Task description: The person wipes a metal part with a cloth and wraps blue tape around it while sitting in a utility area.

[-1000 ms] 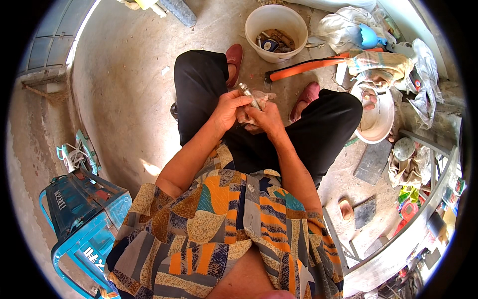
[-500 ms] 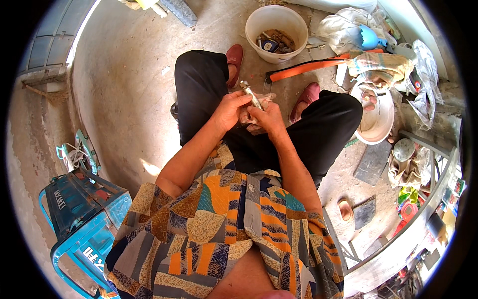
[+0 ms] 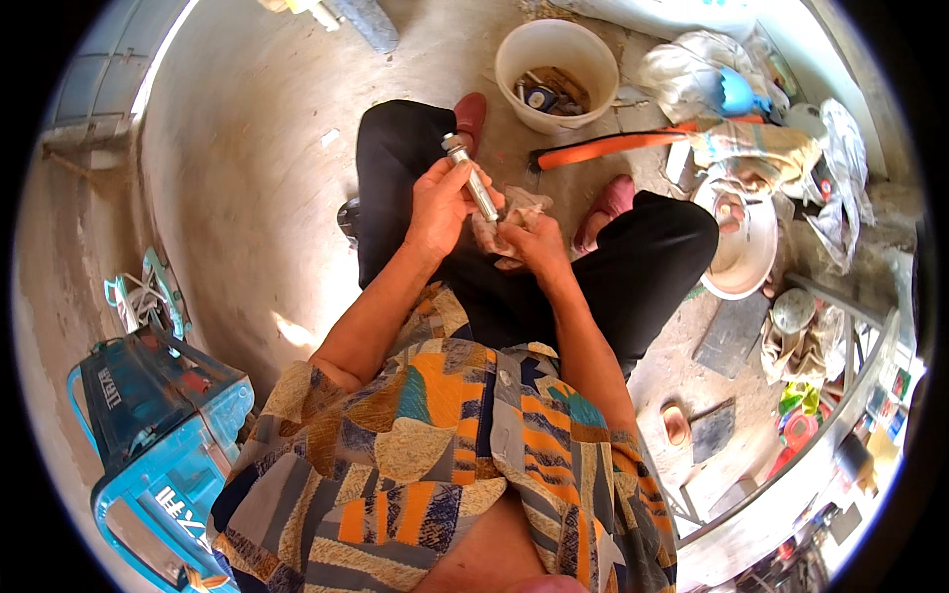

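— Head view: what step is this?
— Wiping, it seems. Left hand (image 3: pixel 442 203) is clenched around a metal rod (image 3: pixel 472 178), its top clear of the fingers, over the lap. Right hand (image 3: pixel 529 235) pinches a crumpled rag (image 3: pixel 512 214) against the rod's lower end.
— Next?
— Likely turning the rod in a steady grip.

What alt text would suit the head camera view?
A seated person's left hand holds a metal rod while the right hand holds a crumpled rag against it. A white bucket of tools stands ahead on the concrete floor.
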`<state>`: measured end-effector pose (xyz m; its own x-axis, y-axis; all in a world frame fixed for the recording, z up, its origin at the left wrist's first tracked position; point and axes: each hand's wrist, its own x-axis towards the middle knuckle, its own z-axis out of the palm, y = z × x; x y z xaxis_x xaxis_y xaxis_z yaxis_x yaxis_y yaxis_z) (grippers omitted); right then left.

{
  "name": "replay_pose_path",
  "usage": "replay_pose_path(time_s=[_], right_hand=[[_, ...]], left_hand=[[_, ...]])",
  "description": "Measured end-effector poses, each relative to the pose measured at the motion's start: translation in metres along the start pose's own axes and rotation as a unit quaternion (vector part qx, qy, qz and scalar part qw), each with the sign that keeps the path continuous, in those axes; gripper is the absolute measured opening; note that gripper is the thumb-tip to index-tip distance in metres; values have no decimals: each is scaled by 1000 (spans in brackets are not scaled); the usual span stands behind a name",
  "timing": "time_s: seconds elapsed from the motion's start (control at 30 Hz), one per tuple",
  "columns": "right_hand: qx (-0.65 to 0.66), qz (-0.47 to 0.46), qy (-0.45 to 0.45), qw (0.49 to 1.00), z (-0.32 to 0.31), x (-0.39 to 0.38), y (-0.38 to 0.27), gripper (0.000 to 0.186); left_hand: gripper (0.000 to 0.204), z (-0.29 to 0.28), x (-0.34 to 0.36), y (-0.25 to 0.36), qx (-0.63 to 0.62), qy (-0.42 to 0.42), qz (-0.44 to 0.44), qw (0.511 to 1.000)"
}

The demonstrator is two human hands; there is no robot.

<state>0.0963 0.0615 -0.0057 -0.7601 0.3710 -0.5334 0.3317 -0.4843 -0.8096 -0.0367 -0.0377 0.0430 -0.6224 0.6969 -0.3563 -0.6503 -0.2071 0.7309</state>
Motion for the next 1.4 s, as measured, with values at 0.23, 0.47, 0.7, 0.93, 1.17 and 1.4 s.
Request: replay_pose_path(time_s=[0.23, 0.47, 0.7, 0.93, 1.17, 1.4], right_hand=[[-37, -30, 14, 999, -7, 3, 7, 10], [22, 40, 29, 999, 6, 1, -5, 14], [26, 24, 31, 999, 3, 9, 2, 15], [53, 53, 62, 995, -20, 17, 13, 18], [60, 35, 113, 991, -19, 18, 17, 22], [89, 31, 111, 989, -25, 19, 22, 22]], left_hand=[[29, 21, -20, 78, 6, -5, 42, 999], [26, -51, -56, 143, 207, 202, 48, 956], [13, -145, -107, 94, 175, 291, -109, 934], [19, -155, -94, 45, 219, 187, -207, 935], [33, -180, -39, -59, 574, -58, -104, 810], [38, -206, -28, -110, 617, 145, -82, 769]])
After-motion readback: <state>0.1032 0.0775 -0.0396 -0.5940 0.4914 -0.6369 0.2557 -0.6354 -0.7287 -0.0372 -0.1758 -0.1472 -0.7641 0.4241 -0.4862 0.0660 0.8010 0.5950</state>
